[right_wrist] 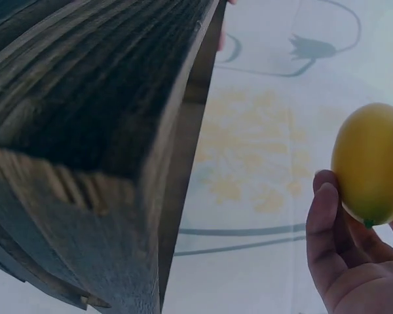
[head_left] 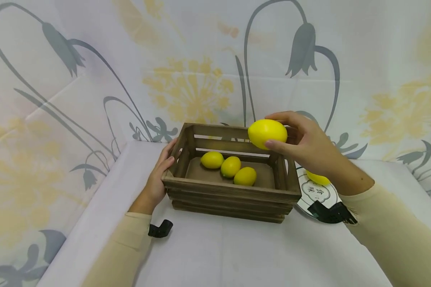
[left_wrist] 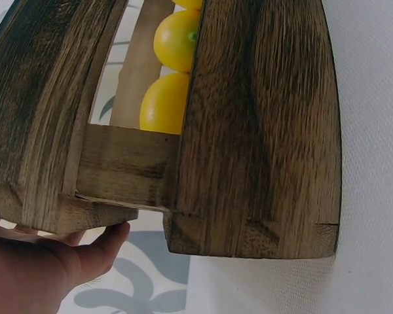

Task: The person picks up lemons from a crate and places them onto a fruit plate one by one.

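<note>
A bright yellow lemon [head_left: 267, 133] is held between the thumb and fingers of my right hand [head_left: 303, 139], above the right end of a brown slatted wooden crate [head_left: 230, 189]. In the right wrist view this lemon [right_wrist: 370, 163] stands upright, its green tip down. Three lemons [head_left: 231, 166] lie on the crate's floor toward its middle. My left hand [head_left: 158, 179] rests against the outside of the crate's left end, fingers extended. The left wrist view shows that hand's thumb [left_wrist: 111, 245] spread beside the crate's end. Its other fingers are partly hidden there.
Right of the crate, a white plate [head_left: 310, 193] with dark lettering carries another lemon [head_left: 317, 178], partly hidden by my right wrist. White cloth [head_left: 215, 251] covers the table. Flower-patterned fabric [head_left: 197, 87] hangs behind the crate and on both sides.
</note>
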{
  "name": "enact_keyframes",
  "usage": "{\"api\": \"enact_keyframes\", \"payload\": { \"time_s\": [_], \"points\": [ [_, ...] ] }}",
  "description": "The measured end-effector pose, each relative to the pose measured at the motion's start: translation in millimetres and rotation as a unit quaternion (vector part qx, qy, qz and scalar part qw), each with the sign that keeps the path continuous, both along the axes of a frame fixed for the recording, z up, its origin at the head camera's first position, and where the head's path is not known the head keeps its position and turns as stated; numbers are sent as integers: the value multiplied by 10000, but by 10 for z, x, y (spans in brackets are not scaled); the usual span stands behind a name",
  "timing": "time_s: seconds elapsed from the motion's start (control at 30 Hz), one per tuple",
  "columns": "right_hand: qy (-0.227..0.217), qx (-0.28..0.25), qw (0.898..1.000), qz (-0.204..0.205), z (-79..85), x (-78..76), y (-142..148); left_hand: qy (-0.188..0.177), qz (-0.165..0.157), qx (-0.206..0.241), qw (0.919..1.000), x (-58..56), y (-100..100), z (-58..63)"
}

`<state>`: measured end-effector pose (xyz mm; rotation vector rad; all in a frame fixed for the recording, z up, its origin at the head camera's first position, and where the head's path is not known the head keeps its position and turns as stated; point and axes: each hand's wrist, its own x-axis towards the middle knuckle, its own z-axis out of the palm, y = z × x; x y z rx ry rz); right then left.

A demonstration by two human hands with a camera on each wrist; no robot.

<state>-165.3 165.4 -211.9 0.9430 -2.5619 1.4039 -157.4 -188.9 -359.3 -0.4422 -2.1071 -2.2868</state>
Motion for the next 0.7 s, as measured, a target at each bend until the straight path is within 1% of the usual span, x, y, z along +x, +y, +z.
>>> {"api": "enact_keyframes", "payload": {
  "time_s": [0.17, 0.3, 0.43, 0.7],
  "points": [
    [154, -325, 9991, -226, -61, 67, 74, 61, 19, -42, 10000, 2, 3, -13],
    [182, -584, 9979, -233, -109, 107, 120, 77, 37, -39, 10000, 6, 5, -13],
    [134, -1007, 9946, -190, -185, 144, 144, 49, 17, -62, 10000, 10, 4, -16],
    [217, -1805, 9833, -70, -312, 191, 177, 57, 21, -107, 9999, -2, -2, -16]
  ]
}}
